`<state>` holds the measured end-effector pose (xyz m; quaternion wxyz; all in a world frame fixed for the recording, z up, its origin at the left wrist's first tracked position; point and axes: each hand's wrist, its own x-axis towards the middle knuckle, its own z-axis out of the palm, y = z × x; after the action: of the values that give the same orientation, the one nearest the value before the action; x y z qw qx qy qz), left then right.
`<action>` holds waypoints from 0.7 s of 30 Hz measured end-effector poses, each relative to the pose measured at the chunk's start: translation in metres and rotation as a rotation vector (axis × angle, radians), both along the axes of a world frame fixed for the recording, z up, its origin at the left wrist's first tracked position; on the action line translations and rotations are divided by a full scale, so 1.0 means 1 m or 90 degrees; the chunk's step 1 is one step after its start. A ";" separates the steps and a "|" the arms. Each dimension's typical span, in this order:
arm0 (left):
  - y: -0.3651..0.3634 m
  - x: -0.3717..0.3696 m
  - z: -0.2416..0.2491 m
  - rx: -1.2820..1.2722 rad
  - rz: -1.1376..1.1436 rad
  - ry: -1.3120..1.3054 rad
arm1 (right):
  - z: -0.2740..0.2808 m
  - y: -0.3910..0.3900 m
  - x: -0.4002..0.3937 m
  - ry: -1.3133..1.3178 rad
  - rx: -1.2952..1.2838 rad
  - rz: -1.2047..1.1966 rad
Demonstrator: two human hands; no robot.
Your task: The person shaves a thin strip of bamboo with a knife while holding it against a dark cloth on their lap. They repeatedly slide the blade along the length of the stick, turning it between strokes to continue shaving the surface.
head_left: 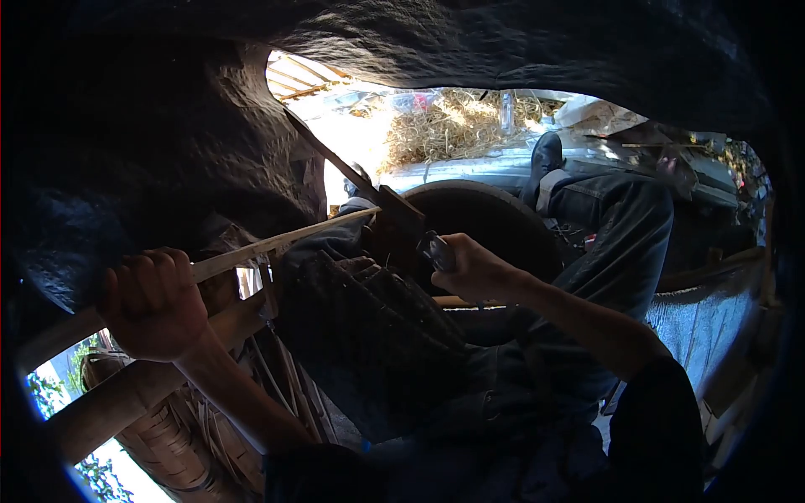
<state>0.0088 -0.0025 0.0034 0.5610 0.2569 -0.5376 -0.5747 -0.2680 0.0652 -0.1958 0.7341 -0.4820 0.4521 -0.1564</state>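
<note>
No lettering, label, brand, number or sign can be read.

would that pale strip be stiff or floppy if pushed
The pale strip is probably fairly stiff: it reaches out nearly straight from the left hand without visible sag. Being slender, it is likely light for its length.

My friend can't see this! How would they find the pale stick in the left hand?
Start with the big dark sheet on the left, then drop to the left hand, closed in a fist. The stick slants up and right from that fist. It's pale and slender, unlike the thick pole lower down.
</note>
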 end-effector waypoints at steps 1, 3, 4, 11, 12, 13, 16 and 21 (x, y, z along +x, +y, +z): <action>0.000 -0.001 0.000 0.005 -0.003 0.003 | -0.013 0.004 0.006 -0.030 0.032 0.006; 0.001 0.000 0.000 0.008 -0.006 0.004 | -0.036 0.008 0.015 -0.061 0.062 0.011; 0.003 0.003 -0.002 0.008 0.000 0.010 | -0.044 0.007 0.018 -0.006 0.096 0.056; 0.001 0.004 -0.002 0.001 0.035 0.027 | -0.001 -0.022 0.004 -0.003 0.090 0.054; 0.000 0.002 -0.002 -0.002 0.037 0.027 | 0.003 -0.021 0.005 -0.035 0.077 0.041; -0.001 0.000 -0.002 -0.004 0.011 0.030 | -0.007 -0.016 0.009 -0.037 0.074 0.042; 0.004 0.001 -0.003 -0.003 0.012 0.038 | -0.036 -0.013 0.015 -0.028 0.170 0.126; 0.002 -0.004 -0.001 0.002 0.021 0.020 | 0.005 -0.031 0.002 0.066 0.120 0.052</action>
<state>0.0048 -0.0007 0.0020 0.5783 0.2580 -0.5233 -0.5702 -0.2658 0.0339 -0.1908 0.7576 -0.4365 0.4819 -0.0579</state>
